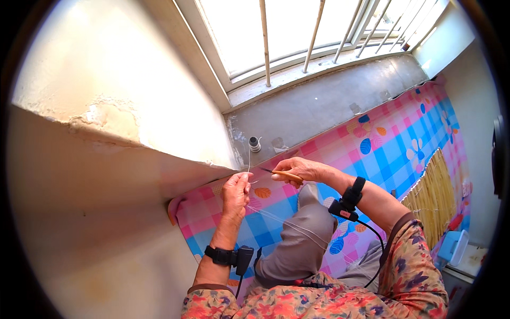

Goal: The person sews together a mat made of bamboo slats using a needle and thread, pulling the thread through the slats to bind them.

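My left hand (236, 192) is closed in a pinch on a pale thread (249, 160). The thread rises from my fingertips toward a small spool (255, 144) standing on the grey sill, and a loose end curls beside the fingers. Further pale strands (281, 220) trail from below this hand across my raised knee. Just to the right, my right hand (301, 169) is wrapped round a slim pointed tool (287, 175) with an orange-brown handle. Its thin dark tip points left at the thread, with a small gap between; its exact kind is unclear.
A pink and blue checked cloth (396, 127) lies under me. The barred window (289, 40) and grey sill (313, 106) are ahead, a peeling wall (133, 95) on the left. At right lie a straw mat (433, 196) and a light-blue container (452, 247). Cables hang from both wrist bands.
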Demonstrator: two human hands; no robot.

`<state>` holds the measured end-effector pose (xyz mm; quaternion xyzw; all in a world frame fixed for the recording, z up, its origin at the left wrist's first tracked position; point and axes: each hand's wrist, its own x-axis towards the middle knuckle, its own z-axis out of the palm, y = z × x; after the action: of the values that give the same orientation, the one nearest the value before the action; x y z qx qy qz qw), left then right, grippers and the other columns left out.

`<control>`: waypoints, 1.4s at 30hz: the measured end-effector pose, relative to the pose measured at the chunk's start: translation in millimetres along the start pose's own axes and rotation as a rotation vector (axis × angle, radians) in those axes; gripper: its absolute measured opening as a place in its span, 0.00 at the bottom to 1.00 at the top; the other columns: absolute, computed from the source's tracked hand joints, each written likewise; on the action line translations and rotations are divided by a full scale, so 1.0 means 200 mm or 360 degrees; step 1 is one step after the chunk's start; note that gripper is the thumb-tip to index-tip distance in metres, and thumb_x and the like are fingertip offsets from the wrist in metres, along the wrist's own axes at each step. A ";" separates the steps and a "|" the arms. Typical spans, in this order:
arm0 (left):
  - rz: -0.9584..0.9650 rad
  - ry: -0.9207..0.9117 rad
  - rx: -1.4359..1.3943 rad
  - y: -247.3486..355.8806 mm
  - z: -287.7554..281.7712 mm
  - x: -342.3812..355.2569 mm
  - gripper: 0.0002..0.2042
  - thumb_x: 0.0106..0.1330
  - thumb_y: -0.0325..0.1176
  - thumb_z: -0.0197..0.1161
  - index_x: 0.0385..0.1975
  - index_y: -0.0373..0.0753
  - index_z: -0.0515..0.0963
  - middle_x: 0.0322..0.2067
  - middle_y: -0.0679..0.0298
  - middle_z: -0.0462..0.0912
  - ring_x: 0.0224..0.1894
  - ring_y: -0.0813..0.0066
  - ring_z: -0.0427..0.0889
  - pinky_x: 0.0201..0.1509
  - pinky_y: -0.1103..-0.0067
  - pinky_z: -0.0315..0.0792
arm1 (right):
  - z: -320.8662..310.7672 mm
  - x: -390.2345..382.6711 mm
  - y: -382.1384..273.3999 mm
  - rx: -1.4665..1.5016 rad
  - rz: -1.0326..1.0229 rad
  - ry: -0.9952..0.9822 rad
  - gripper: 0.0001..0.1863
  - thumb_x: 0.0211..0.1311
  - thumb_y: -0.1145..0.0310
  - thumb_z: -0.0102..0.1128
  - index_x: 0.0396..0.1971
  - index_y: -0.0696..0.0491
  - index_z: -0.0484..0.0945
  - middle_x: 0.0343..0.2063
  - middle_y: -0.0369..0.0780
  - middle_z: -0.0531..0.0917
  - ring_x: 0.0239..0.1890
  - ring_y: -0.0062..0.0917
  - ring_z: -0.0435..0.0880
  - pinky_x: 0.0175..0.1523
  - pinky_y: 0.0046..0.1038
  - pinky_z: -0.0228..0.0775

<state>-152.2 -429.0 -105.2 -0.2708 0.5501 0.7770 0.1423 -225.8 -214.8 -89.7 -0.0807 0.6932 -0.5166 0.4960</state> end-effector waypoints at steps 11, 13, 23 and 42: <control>0.0008 0.0026 0.0056 -0.04 0.02 0.06 0.06 0.66 0.34 0.56 0.31 0.39 0.76 0.13 0.79 0.62 0.13 0.93 0.54 0.12 0.90 0.46 | 0.02 0.12 -0.08 -0.0112 -0.0009 -0.0083 0.24 0.53 0.49 0.65 0.38 0.57 0.79 0.17 0.32 0.73 0.16 0.14 0.70 0.18 0.19 0.62; -0.0007 0.0026 0.0048 -0.02 0.02 0.07 0.06 0.66 0.34 0.55 0.30 0.39 0.75 0.12 0.78 0.61 0.11 0.92 0.54 0.10 0.90 0.47 | 0.02 0.14 -0.07 -0.0156 -0.0056 -0.0027 0.22 0.53 0.51 0.66 0.37 0.56 0.80 0.16 0.32 0.73 0.16 0.14 0.70 0.18 0.18 0.61; -0.0226 -0.0142 0.0089 -0.10 -0.11 0.00 0.08 0.66 0.34 0.56 0.33 0.36 0.74 0.15 0.73 0.67 0.12 0.91 0.58 0.10 0.90 0.50 | -0.27 0.19 0.16 -0.0416 -0.0322 0.0822 0.16 0.56 0.60 0.61 0.41 0.53 0.77 0.26 0.46 0.82 0.27 0.32 0.82 0.34 0.31 0.74; -0.0139 -0.0400 -0.0225 0.08 0.25 -0.18 0.18 0.71 0.42 0.43 0.44 0.32 0.70 0.29 0.59 0.76 0.24 0.82 0.70 0.18 0.87 0.59 | -0.59 0.48 0.55 -0.1189 0.0125 0.1610 0.14 0.57 0.62 0.56 0.36 0.57 0.73 0.39 0.53 0.76 0.41 0.49 0.77 0.47 0.42 0.71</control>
<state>-143.8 -384.2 -59.6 -0.2044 0.4597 0.8346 0.2243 -320.3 -150.8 -238.2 0.0313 0.9782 -0.1950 0.0638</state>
